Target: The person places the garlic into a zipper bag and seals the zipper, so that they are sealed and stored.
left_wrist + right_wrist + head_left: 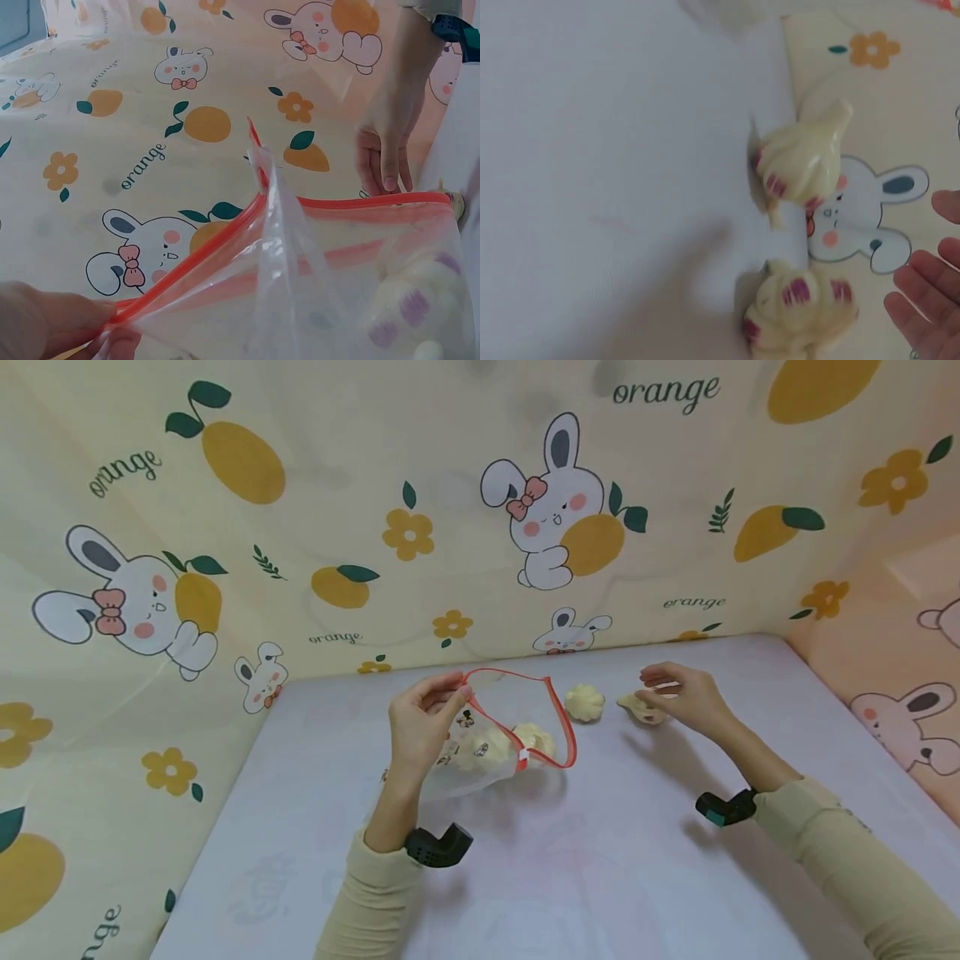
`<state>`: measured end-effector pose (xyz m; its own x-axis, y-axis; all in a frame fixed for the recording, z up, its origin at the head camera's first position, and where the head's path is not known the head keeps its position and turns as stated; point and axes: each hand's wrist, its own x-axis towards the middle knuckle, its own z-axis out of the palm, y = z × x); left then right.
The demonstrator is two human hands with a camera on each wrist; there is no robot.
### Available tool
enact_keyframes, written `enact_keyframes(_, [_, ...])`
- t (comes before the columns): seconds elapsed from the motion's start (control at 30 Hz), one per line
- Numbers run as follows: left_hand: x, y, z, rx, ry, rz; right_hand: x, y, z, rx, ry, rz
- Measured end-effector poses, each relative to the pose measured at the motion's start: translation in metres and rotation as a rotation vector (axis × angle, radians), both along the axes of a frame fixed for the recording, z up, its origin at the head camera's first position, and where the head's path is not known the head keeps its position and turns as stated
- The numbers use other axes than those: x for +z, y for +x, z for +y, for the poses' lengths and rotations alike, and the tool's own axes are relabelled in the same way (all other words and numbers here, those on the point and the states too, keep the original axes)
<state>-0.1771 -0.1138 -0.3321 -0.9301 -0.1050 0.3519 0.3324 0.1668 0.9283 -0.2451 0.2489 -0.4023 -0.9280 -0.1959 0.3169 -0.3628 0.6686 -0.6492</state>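
My left hand (423, 727) pinches the red zip edge of a clear plastic zip bag (457, 785), whose mouth gapes toward the right. Pale garlic bulbs (532, 742) lie inside; purple patches show through the plastic in the left wrist view. My right hand (686, 697) hovers over a garlic bulb (637, 706) on the table, partly covering it in the head view. In the right wrist view the fingers (922, 296) are extended and apart from that purple-marked bulb (799, 307). Another garlic bulb (585, 703) sits between the bag and the right hand.
The table (570, 877) has a pale cloth cover. Behind it hangs a curtain (450, 468) printed with rabbits and oranges, and a similar one (900, 643) closes off the right side. Each wrist wears a small black camera (438, 846).
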Motion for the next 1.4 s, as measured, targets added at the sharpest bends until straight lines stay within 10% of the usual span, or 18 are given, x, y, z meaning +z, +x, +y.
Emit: enact_keyframes(1.4, [0.001, 0.001, 0.002, 0.000, 0.001, -0.019, -0.033, -0.024, 0.030, -0.016, 0.016, -0.308])
